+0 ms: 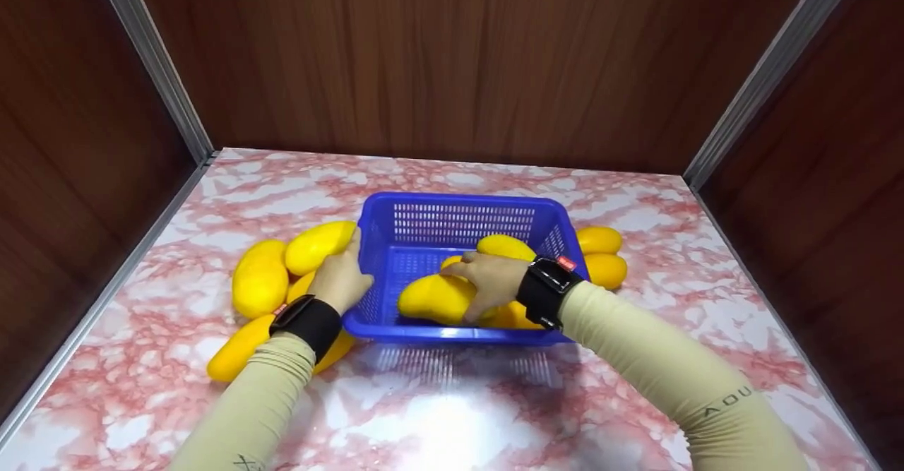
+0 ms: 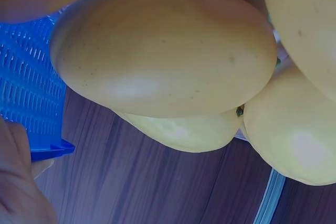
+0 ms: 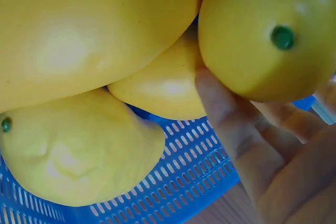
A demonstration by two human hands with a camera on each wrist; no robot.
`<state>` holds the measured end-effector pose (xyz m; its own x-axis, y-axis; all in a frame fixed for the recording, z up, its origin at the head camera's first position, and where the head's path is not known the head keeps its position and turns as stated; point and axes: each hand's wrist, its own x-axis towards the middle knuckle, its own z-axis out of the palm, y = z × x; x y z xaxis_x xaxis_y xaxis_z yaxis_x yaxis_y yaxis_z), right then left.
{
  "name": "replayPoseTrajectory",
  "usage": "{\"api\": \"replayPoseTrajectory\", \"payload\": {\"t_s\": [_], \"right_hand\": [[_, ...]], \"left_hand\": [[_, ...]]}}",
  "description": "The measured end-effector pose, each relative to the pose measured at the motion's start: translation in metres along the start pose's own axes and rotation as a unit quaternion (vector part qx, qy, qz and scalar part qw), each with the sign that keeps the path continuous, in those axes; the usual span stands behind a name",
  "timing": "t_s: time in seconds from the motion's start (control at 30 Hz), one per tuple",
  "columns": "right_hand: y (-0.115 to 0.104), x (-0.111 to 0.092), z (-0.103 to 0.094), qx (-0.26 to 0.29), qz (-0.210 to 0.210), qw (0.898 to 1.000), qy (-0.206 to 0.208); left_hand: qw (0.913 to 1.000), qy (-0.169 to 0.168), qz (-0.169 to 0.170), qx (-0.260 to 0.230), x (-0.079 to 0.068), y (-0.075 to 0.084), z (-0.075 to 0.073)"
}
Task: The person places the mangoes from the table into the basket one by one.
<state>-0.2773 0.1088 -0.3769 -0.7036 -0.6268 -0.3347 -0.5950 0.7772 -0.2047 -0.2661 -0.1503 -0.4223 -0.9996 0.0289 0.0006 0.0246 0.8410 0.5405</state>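
Note:
A blue plastic basket (image 1: 452, 332) with slotted walls stands mid-table, holding several yellow mangoes. My left hand (image 1: 342, 280) grips its left rim, the thumb on the inner side. Inside the basket, my right hand (image 1: 500, 279) holds a mango (image 1: 432, 299), its thumb toward the front and fingers over the far side. The right wrist view shows that mango (image 3: 252, 61) by its green stem nub, fingers (image 3: 223, 108) against it. Behind the right hand lies another mango (image 1: 506, 246); others are partly hidden under the palm.
Left of the basket, several loose mangoes (image 1: 260, 279) lie close around my left wrist. Two more, one mango (image 1: 599, 240) behind the other, sit against the basket's right side. The pink-and-white marbled table (image 1: 282, 174) is bounded by brown wood-grain panels (image 1: 438, 61).

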Motion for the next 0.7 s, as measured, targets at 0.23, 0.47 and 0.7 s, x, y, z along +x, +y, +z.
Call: {"api": "replayPoseTrajectory", "payload": {"t_s": [0.23,0.47,0.7], "right_hand": [[0.0,0.005,0.009,-0.034,0.0,0.999,0.018],[-0.004,0.008,0.01,-0.042,-0.01,0.999,0.017],[-0.005,0.011,0.01,-0.054,-0.037,0.998,-0.002]], "left_hand": [[0.9999,-0.013,-0.001,-0.007,0.001,0.001,0.002],[1.0,-0.004,-0.008,-0.002,0.001,0.001,0.0],[1.0,-0.001,-0.003,0.002,0.0,0.0,-0.001]]}}
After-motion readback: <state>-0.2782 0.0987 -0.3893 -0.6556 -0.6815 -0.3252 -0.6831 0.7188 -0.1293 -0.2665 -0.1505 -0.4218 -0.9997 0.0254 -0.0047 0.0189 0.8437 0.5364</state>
